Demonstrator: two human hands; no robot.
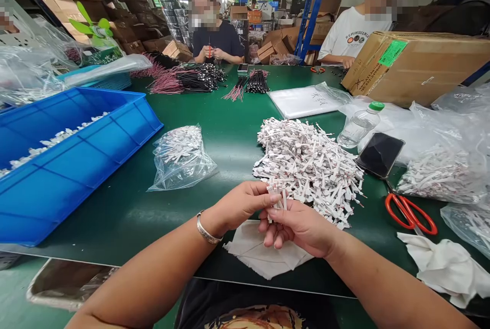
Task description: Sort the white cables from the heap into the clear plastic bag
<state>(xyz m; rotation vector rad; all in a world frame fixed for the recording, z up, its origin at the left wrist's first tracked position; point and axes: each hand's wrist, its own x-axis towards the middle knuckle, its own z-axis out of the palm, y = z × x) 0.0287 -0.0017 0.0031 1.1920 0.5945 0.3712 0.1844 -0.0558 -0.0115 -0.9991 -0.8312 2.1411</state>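
Note:
My left hand (239, 205) and my right hand (298, 228) meet above the table's front edge, both pinching a small bunch of white red-marked strips (276, 200). A silver bangle (209, 228) circles my left wrist. Just beyond my hands lies a large loose heap of similar strips (308, 168), touching or nearly touching my right fingers. A folded white cloth (260, 250) lies beneath my hands. To the left, a clear plastic bag of strips (179, 160) sits on the green table (126, 211).
A blue plastic tray (69, 160) holds white pieces at left. Red-handled scissors (409, 214), a phone (381, 154), a water bottle (360, 124), bags and a cardboard box (417, 66) crowd the right. Bundled wires (187, 81) lie beyond, near a seated co-worker (216, 38).

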